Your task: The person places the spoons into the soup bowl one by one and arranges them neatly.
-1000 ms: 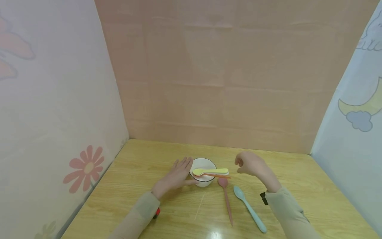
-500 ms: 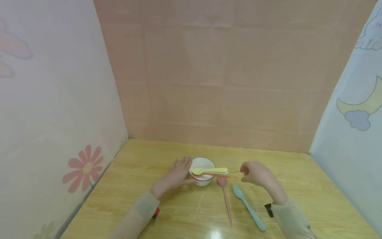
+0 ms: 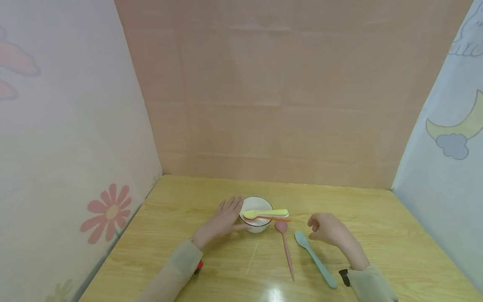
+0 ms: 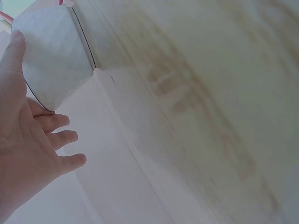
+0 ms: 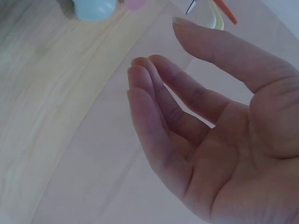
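A white bowl with a dark rim stands on the wooden table. Across it lie a yellow spoon, a white one mostly beneath it and an orange utensil, handles pointing right. My left hand rests against the bowl's left side, thumb on its wall and fingers stretched along the far side. My right hand hovers right of the bowl with loosely bent fingers and holds nothing. Below it lie a light blue spoon and a pink spoon.
The table has a beige wall behind it and printed white panels on both sides, one with a red flower. A small red and black object shows beside the left sleeve.
My right hand has drawn away from the bowl, rightward and toward the near edge. The left hand, the bowl and the spoons keep their places; the head view has shifted slightly.
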### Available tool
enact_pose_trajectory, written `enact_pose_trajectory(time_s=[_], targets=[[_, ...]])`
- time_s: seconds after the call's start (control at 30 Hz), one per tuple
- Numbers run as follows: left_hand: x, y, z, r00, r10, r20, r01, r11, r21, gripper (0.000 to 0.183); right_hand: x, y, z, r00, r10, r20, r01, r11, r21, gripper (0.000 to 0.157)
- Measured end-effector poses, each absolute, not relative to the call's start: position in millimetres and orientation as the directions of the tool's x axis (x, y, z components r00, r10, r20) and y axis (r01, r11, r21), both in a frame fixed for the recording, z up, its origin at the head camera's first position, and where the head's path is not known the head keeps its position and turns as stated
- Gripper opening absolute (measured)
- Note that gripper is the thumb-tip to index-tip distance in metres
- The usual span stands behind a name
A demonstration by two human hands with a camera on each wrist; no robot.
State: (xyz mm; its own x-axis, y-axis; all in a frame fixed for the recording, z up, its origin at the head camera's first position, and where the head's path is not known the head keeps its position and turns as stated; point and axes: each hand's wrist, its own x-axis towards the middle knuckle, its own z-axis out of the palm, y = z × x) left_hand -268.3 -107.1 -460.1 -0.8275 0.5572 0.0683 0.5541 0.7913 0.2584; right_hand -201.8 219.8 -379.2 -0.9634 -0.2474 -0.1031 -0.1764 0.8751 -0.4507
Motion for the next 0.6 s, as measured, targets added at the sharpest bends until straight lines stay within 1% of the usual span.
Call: enact_pose_trajectory(time_s=[0.33, 0.6], targets=[[-268.8, -107.6, -460.3, -0.832, 0.552, 0.061, 0.545, 0.791, 0.277, 0.100, -188.9, 223.5, -401.0, -0.968, -0.239, -0.076, -0.178, 0.868, -0.464, 0.026], [-269.3, -106.2, -460.7, -0.831, 0.553, 0.059, 0.546, 0.792, 0.274, 0.100, -179.0, 228.5, -411.1, -0.973, -0.208, -0.098, -0.135, 0.863, -0.486, 0.028]])
